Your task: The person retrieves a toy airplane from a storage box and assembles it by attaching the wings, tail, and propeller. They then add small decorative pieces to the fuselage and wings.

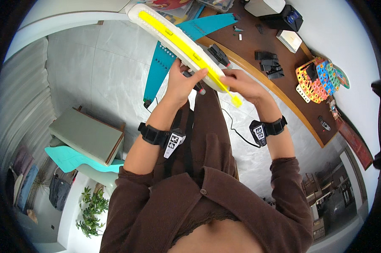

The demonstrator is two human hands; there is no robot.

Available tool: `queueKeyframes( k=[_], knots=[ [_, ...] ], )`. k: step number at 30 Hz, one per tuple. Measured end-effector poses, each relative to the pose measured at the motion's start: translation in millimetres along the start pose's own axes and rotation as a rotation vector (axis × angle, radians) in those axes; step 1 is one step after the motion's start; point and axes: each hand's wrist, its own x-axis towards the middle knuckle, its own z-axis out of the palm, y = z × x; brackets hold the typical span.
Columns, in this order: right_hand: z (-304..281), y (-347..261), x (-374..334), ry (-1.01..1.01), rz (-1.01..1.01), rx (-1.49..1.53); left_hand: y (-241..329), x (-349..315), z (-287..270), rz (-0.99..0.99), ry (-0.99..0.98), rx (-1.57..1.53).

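Brown cardigan (144,215), round button (203,192), lace-edged brown top (202,211), brown trousers (209,122); black wrist straps (152,135), black-and-white patterned plates (173,143)

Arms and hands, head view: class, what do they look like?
Left hand and right hand are bare. Brown sleeves stop short of the wrists. Black wrist straps carry angular units with black and white patterns; a thin black cable seems to reach the right unit.

Grey floor tiles (114,71) spread centre-left; a brown desk (295,111) curves beside a white wall (346,50), upper right.
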Motion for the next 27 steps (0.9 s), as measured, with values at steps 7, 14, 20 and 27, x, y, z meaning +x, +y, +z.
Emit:
queueKeyframes(
  k=[7,14,20,27],
  knots=[
    [24,9,12,0.254,-0.161,0.043,3,0,-2,0.103,-0.091,0.093],
    [19,16,17,0.219,-0.125,-0.091,0,1,-2,0.098,-0.099,0.093],
    [12,10,1,0.151,-0.110,0.037,-1,4,-1,0.099,0.007,0.063],
    [30,14,-5,0.332,-0.391,0.019,1,5,1,0.024,0.043,-0.276]
  ],
)
